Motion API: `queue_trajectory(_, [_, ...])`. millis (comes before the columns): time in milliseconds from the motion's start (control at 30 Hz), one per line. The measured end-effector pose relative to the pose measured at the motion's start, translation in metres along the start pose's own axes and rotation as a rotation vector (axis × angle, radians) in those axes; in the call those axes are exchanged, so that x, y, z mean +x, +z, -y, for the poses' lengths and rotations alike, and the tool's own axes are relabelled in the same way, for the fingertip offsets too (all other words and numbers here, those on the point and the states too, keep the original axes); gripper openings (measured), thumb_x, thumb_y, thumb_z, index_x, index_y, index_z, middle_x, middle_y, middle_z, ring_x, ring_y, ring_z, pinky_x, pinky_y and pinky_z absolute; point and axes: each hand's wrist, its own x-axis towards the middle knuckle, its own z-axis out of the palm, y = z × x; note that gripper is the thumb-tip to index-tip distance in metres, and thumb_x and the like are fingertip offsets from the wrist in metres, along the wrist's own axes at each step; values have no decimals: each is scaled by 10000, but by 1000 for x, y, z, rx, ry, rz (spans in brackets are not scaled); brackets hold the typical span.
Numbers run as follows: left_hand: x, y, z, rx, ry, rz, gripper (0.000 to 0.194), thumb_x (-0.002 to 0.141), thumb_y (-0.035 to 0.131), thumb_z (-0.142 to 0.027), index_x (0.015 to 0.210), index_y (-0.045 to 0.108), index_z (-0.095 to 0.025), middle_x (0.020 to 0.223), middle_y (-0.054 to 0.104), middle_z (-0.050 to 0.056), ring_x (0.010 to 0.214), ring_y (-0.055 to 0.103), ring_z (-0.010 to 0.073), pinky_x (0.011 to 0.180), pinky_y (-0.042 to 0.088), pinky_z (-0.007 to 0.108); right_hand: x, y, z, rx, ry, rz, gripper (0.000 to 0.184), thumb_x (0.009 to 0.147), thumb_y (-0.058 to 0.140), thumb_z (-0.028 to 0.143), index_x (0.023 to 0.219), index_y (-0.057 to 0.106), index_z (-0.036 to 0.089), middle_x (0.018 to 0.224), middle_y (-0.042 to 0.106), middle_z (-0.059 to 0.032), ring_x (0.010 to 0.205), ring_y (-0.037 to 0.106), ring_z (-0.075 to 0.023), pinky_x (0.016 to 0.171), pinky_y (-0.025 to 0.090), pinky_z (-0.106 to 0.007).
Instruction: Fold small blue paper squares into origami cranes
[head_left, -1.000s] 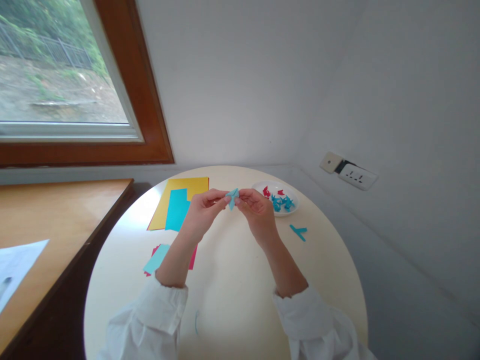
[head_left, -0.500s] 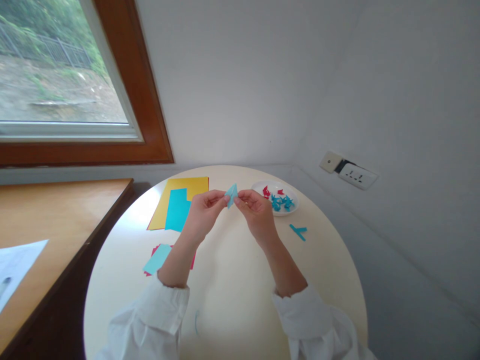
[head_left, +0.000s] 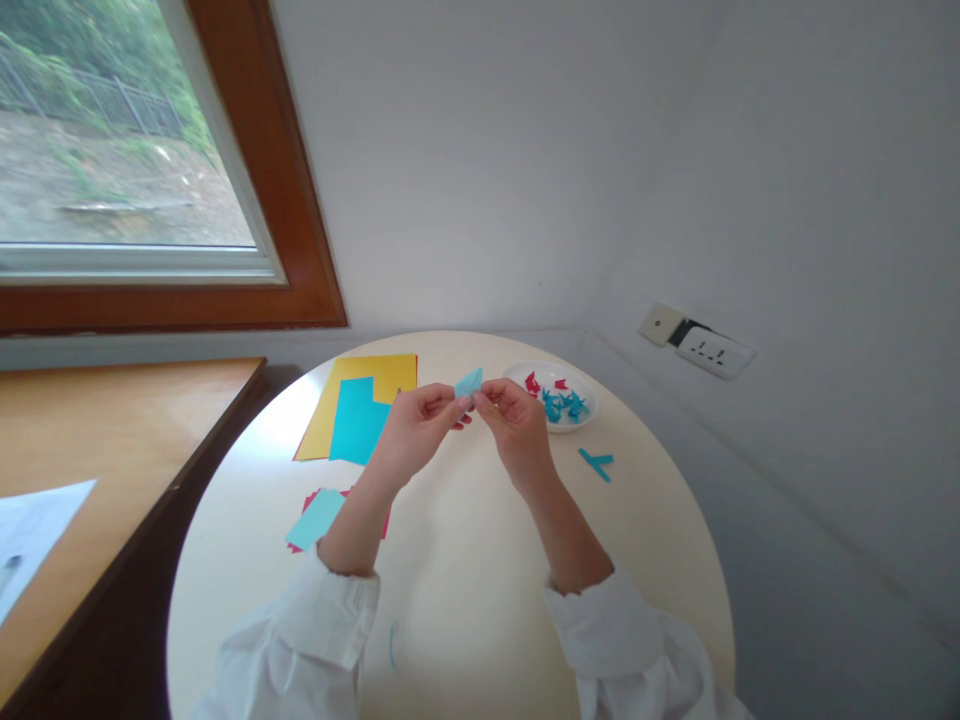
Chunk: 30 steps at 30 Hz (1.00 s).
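With thumbs and fingers, my left hand [head_left: 416,428] and right hand [head_left: 514,425] pinch folded pale-blue paper [head_left: 469,381] over the table's [head_left: 472,600] twelve-o'clock side. From there, the white plate [head_left: 551,370] lies at three, blue strips [head_left: 598,463] at four, the yellow sheet [head_left: 384,367] at nine.

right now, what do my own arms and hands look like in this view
The left sleeve and right sleeve are white, loose and creased, with wide cuffs ending partway along the forearms; no markings show on them. The left grip and right grip are bare hands, and no watch or bracelet shows.
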Motion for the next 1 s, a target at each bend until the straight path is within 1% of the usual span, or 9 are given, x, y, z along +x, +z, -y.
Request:
queue_trajectory(100, [0,-1,0,29,10,18,285,660,648,-400,567,577,-139,550,584,10,581,572,119,599,477,241,0,0,1,-3,16,5,141,699,603,317,708,559,183,659,587,5,598,541,-114,559,443,-245])
queue_trajectory(200, [0,-1,-2,84,5,34,273,683,625,-387,570,578,-143,555,594,12,559,560,112,571,467,231,0,-1,2,-16,29,35,188,713,597,362,743,565,180,694,586,-3,640,537,-116,552,425,-231])
queue_trajectory(267, [-1,-1,-3,133,-2,66,276,698,608,-385,564,579,-145,537,585,8,533,540,104,552,457,224,0,-3,2,-14,38,59,209,725,589,385,742,567,177,681,574,1,635,523,-112,538,411,-223])
queue_trajectory(367, [-1,-1,-3,176,0,116,294,701,603,-396,548,568,-147,528,575,6,521,524,100,536,443,218,1,-5,1,2,34,76,220,735,585,385,670,555,176,619,543,20,584,492,-99,528,395,-223])
queue_trajectory(533, [-2,-2,1,210,25,161,297,722,584,-393,555,555,-149,552,585,11,552,536,106,550,435,218,2,-6,1,29,11,22,270,712,616,341,543,488,175,518,448,56,505,400,-74,504,332,-222])
queue_trajectory(667, [-4,-3,-3,223,40,180,298,740,567,-366,534,523,-154,535,573,6,536,526,102,533,418,215,1,-7,-1,69,21,5,303,702,625,319,502,452,173,488,386,69,489,344,-66,498,286,-226])
queue_trajectory(767, [-8,-3,-9,235,40,189,281,755,552,-330,538,526,-153,523,557,-1,520,507,95,515,395,210,0,-6,-1,135,51,18,298,697,631,318,499,464,172,486,396,67,492,352,-70,508,289,-231])
queue_trajectory(900, [-13,-2,-17,239,21,184,261,766,542,-284,541,515,-153,513,524,-19,519,487,85,516,376,203,0,-6,1,231,110,51,265,681,645,313,503,508,172,503,459,51,518,407,-81,535,327,-237])
queue_trajectory(1000, [-13,-4,-16,247,6,204,260,762,541,-266,528,512,-155,506,518,-24,514,478,85,517,372,205,4,-11,0,272,126,-38,248,652,660,307,492,524,175,504,454,49,525,409,-79,528,337,-229])
